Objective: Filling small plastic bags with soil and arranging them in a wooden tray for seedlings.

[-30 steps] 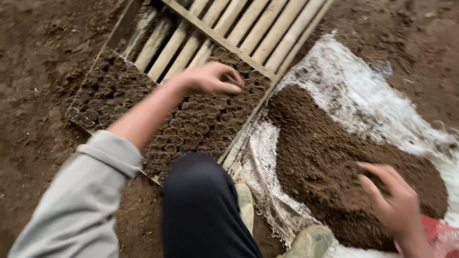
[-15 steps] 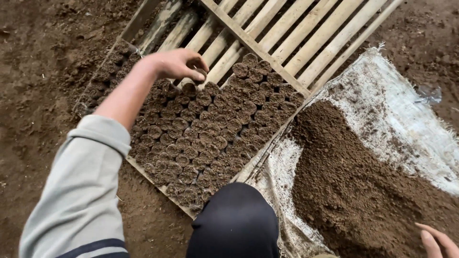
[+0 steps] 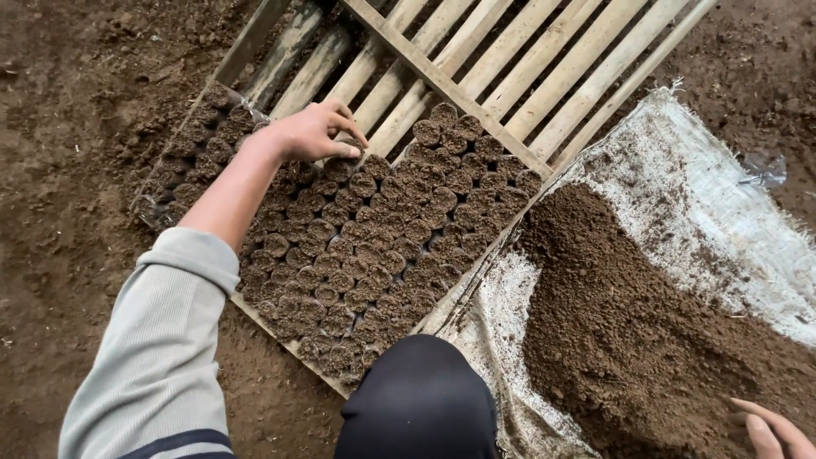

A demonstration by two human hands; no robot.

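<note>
Left hand (image 3: 310, 132) grip loosely curled on soil-filled pots (image 3: 374, 246) in slatted tray (image 3: 510, 76); right hand (image 3: 778, 429) released.

two hands (image 3: 310, 132) (image 3: 769, 429), one slatted wooden frame (image 3: 510, 76), one soil heap (image 3: 646, 331), one white sack (image 3: 722, 212), dozens of soil-filled pots (image 3: 374, 246).

Soil pots (image 3: 374, 246) left of soil heap (image 3: 646, 340)

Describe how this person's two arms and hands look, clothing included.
The left arm wears a light grey long sleeve with a dark band near the bottom edge of the picture, pushed up so the forearm is bare. The left hand is bare: no glove, ring or watch. Of the right hand only bare fingers show at the corner; its sleeve is out of view.
</note>
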